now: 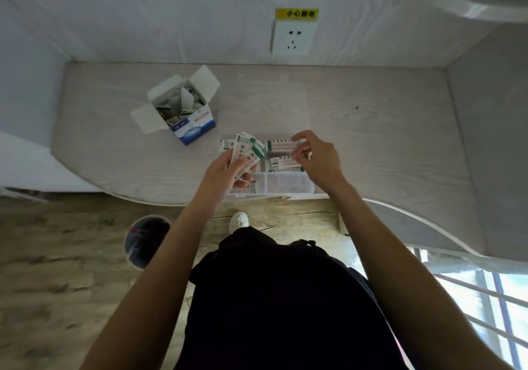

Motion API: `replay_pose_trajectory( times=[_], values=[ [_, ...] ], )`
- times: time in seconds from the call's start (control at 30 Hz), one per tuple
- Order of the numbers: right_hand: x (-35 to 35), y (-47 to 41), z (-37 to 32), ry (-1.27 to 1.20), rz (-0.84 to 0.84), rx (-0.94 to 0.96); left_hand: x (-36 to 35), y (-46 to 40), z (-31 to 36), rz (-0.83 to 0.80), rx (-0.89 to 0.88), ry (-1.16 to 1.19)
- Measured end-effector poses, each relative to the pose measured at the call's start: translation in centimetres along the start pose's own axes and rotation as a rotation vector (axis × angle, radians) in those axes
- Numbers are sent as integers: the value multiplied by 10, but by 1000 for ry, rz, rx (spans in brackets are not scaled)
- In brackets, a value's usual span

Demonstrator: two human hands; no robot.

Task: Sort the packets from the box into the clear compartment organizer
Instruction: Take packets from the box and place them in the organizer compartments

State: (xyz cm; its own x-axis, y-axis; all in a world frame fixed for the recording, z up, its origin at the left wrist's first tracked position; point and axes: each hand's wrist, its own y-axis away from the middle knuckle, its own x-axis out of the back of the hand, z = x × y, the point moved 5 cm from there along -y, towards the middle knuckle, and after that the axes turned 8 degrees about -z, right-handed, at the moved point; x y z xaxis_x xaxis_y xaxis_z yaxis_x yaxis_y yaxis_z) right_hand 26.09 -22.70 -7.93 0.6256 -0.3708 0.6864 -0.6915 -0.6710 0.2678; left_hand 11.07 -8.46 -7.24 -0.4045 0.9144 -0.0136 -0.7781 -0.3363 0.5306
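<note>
A: Report containers and contents.

B: One box (183, 109), upper left of centre on the table (371, 129), top flaps open. It holds a loose heap of packets; the count cannot be read. One clear organizer (288, 182), centre frame at the table's near edge, divided into compartments. The upper right compartment holds one packet (278, 145) lying flat. The compartment below it holds at least one more, partly blurred. The lower right compartment shows no packets. The left column is mostly hidden behind the left hand.

A: Hand states?

B: Left hand (228, 169): fingers curled round a fanned stack of packets (248, 152), about four visible, held above the organizer's left side. Right hand (317, 158): fingertips pinch the right end of the flat packet in the upper right compartment.

A: Other items?

B: One wall socket (293, 37) at top centre, with one yellow label (297, 14) above it. One bin (147, 241) on the floor, lower left.
</note>
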Motion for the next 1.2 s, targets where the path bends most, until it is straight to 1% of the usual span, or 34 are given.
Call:
replay_pose_trajectory(
  times=[0.17,0.37,0.43,0.47,0.53,0.57,0.6,0.67,0.83,1.0,1.2],
  values=[
    [-12,0,6,119,-2,14,0,2,-3,0,12,-9],
    [-14,4,1,146,68,57,-6,4,1,-4,23,41],
    [-10,7,-8,63,112,85,-7,4,2,-9,7,38],
    [-8,9,-15,-51,102,76,-7,4,2,-15,-9,23],
    [-11,13,-28,-341,-31,13,-8,4,1,-31,-31,19],
    [-14,15,-34,-448,-110,-15,-9,4,0,-39,-34,34],
    [-18,17,-37,-503,-168,-30,-10,4,0,-42,-36,54],
    [-23,19,-41,-536,-202,-38,-13,4,0,-38,-42,84],
    [-28,18,-40,-526,-125,-46,-10,4,0,28,-64,54],
    [-35,16,-42,-509,-101,-34,-2,6,-5,49,-19,46],
    [-43,15,-52,-586,-140,5,17,9,-8,105,-65,95]
  ],
)
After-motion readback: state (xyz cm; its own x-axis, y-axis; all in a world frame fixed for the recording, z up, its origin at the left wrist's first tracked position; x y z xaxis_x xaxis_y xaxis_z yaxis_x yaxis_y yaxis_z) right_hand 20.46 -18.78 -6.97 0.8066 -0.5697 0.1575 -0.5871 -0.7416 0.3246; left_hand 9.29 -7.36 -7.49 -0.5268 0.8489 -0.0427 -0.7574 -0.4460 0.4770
